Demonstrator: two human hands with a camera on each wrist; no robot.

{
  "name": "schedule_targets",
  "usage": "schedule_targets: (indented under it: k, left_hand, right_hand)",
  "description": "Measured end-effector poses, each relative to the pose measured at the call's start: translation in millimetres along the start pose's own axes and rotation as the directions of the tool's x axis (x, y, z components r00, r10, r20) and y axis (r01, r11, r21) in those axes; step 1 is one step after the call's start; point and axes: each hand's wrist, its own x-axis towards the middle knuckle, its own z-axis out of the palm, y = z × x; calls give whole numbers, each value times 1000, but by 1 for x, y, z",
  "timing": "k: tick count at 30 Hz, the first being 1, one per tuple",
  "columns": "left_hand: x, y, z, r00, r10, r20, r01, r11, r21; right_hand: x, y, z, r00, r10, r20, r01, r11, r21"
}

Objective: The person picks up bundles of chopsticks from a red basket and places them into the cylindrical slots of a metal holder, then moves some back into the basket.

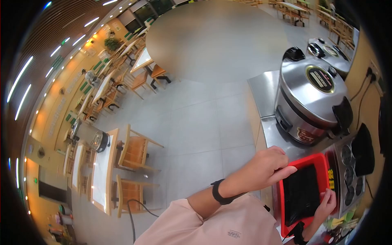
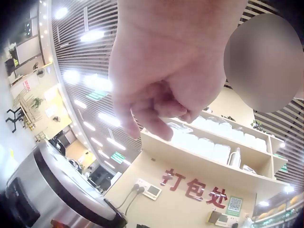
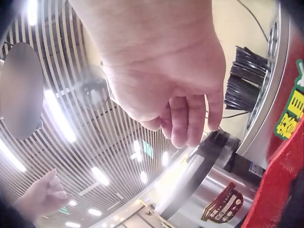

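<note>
A red plastic basket (image 1: 281, 204) stands on the counter in front of the person, with black, shiny plastic-looking material (image 1: 302, 192) inside. My left hand (image 1: 272, 166) hovers by the basket's far left corner. Its fingers are loosely curled, and the left wrist view shows nothing between them. Over the basket's right side is my right hand (image 1: 326, 203), its fingers relaxed and slightly bent, holding nothing visible in the right wrist view. Beyond the basket sits a large steel rice cooker (image 1: 314, 92) with a closed lid and black handles.
Right of the basket is a steel utensil holder (image 1: 347, 163) with round holes and a black bundle (image 3: 246, 78) in it. A second cooker (image 1: 332, 53) stands farther back. Cables (image 1: 361, 87) run down the wall. Wooden chairs (image 1: 136, 151) and tables fill the left side.
</note>
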Motion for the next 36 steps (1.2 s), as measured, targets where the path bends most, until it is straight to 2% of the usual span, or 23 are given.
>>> schedule_targets:
  k: [3,5,7,12,14,21,24,28,33,36]
  left_hand:
    - [-2,-3,-11,995,-56,-88,57,998,15]
    - [-7,-2,-21,980,-186,-74,191,980,62]
    - [-13,-9,-28,975,-175,-134,186,980,73]
    - [-29,-15,-47,918,-309,-250,327,944,36]
    - [-34,-19,-52,907,-306,-291,332,942,45]
    - [-40,-24,-60,874,-317,-369,357,933,43]
    - [-41,-28,-60,870,-324,-371,368,929,51]
    - [-40,-32,-59,872,-319,-371,360,932,46]
    - [-41,-33,-57,882,-312,-352,352,935,53]
    - [-42,-28,-58,887,-298,-352,344,936,73]
  right_hand:
    - [11,-13,17,998,-28,49,30,998,-46]
    - [21,-12,36,994,-45,101,46,999,-8]
    - [31,-17,53,992,-41,116,39,999,25]
    - [51,-35,90,964,-116,240,103,993,65]
    - [55,-39,104,951,-129,283,90,985,147]
    - [62,-49,126,901,-205,382,157,975,154]
    - [61,-53,130,914,-161,374,104,980,167]
    - [64,-37,129,903,-191,385,126,974,187]
    - [62,-42,131,919,-136,369,44,968,248]
    - [63,-44,134,911,-170,375,88,970,225]
